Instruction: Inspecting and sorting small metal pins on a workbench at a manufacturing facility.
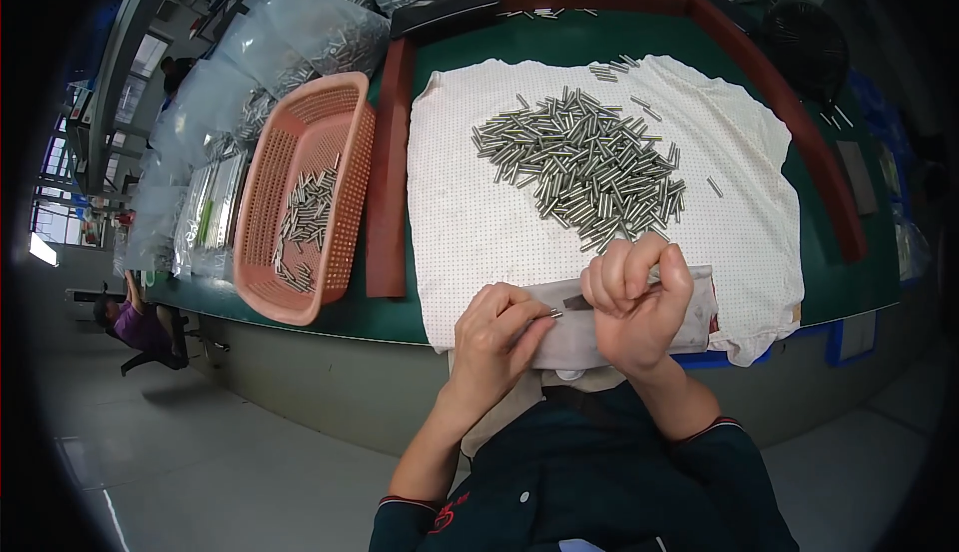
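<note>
Workshop bench with a green top [849, 277]; near edge runs just in front of the worker. Going near to far.

Nearest: left hand [496, 337], thumb and fingertips pinched together on a small metal pin [555, 313], bright end poking out toward the right hand. Tip grip probably keeps that end exposed. Right hand [639, 302] is apart from the left, fingers curled in on a dark flat-tipped tool [576, 303]; most of it is hidden in the fist, so can't tell the kind. Tip points left at the pin, looks like a gap between them.

Under both hands: pale grey cloth strip [564, 344] at the near edge, likely padding.

Beyond it, white dotted cloth [470, 232] covers the mid bench. Main heap of metal pins [589, 167] sits on it, in reach past the hands; cloth likely limits scratching and rolling. One loose pin [714, 186] lies right of the heap.

Left: pink perforated basket [368, 102] with a smaller batch of pins [308, 214], outside the red-brown rail [387, 192]. Rails run left, far and right, presumably as a fence against rollaways.

Far left: clear plastic bags [345, 32] of metal parts, seemingly stock parked off the work area.
</note>
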`<action>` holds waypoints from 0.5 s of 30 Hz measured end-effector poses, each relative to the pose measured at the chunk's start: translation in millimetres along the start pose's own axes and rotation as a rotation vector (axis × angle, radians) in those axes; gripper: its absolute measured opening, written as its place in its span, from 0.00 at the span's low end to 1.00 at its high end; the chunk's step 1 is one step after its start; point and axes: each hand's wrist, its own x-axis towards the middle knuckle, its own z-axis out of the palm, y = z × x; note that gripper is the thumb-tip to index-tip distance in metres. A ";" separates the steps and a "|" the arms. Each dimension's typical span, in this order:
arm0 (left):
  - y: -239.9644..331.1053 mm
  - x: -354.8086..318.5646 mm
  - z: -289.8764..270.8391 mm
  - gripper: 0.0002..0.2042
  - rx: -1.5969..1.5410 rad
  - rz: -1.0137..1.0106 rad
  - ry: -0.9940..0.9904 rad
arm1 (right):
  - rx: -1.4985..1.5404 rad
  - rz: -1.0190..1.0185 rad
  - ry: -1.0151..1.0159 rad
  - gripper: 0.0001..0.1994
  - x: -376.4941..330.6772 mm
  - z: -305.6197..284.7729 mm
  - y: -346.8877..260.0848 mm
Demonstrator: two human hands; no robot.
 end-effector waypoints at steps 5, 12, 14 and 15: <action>0.2 1.6 0.4 0.07 -0.021 -0.007 -0.010 | -0.022 0.024 0.031 0.17 0.3 -2.5 9.0; -1.8 0.7 2.6 0.07 -0.018 0.014 0.010 | -0.053 0.032 0.052 0.17 -0.6 -4.1 11.6; -2.2 0.7 3.0 0.08 -0.019 0.014 0.015 | -0.092 0.049 0.063 0.18 -0.6 -2.2 9.3; -1.8 0.7 3.0 0.08 -0.020 0.016 0.018 | -0.130 0.063 0.075 0.19 -0.8 -1.0 8.1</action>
